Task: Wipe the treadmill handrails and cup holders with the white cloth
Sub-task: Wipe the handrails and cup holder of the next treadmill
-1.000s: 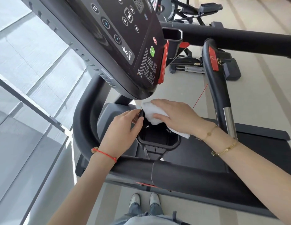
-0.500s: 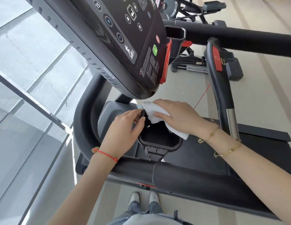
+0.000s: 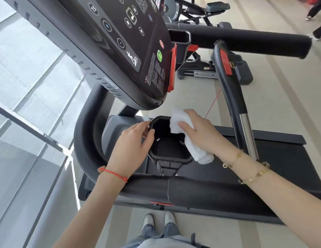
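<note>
Presently, item by item — a person is standing beside a treadmill, both bare arms reaching over the near handrail [image 3: 201,189].

Right hand [image 3: 202,133]: it is holding the white cloth [image 3: 181,126], fingers curled over the bunched upper part and pressing it against the far right rim of the cup holder [image 3: 167,153]. The cloth's lower end is trailing under the palm and lying beside the holder's right edge, near the wrist. Two gold bracelets are sitting on that wrist.

Left hand [image 3: 131,149]: thumb and fingertips are pinching the holder's left rim, steadying it. A red string bracelet [image 3: 113,173] is circling the wrist.

Cup holder: black, angular, open-topped, sitting below the slanted console [image 3: 120,42] and between the two hands.

Console: dark panel with round buttons, a green button and a red one near its lower edge.

Other fittings — a second cup holder [image 3: 179,40] is showing at the console's far side, with the far handrail [image 3: 245,43] running beyond it, and a curved black grip bar [image 3: 227,83] with a red patch is standing to the right.
</note>
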Tool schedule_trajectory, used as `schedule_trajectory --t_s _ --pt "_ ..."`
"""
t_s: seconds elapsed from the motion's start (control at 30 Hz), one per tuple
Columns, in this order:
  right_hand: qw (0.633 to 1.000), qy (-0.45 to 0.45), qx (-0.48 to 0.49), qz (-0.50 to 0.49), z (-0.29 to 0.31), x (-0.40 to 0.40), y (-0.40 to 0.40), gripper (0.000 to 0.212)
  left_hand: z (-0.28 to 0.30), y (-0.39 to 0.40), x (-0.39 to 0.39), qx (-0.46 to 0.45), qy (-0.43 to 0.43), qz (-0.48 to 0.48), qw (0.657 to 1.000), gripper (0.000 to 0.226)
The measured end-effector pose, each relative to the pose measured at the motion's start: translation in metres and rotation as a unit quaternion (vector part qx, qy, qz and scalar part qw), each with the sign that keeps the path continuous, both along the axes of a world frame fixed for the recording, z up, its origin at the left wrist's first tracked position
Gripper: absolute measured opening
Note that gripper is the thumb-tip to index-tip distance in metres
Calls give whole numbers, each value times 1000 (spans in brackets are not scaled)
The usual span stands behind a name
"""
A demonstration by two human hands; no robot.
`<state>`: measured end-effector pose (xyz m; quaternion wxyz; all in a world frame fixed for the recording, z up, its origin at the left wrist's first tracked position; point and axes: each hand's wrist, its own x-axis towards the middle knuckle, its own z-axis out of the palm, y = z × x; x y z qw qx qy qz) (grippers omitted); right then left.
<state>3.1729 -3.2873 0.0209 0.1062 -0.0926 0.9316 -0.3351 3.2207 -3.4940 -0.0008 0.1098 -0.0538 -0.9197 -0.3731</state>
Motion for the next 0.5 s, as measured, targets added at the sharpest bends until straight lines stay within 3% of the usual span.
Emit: schedule_trajectory --t_s 0.17,0.27,0.37,0.5 --pt "998 25 -56 -31 -15 37 0 55 -1 -1 -1 8 -7 1 1000 34" --pt "999 35 -38 -13 -13 27 -1 51 -1 -1 0 5 -5 2 1000 34" --pt "994 41 29 93 3 -12 3 38 1 -1 0 3 -6 3 1000 33" --pt "969 -12 69 238 22 -46 -7 38 1 -1 0 3 0 7 1000 29"
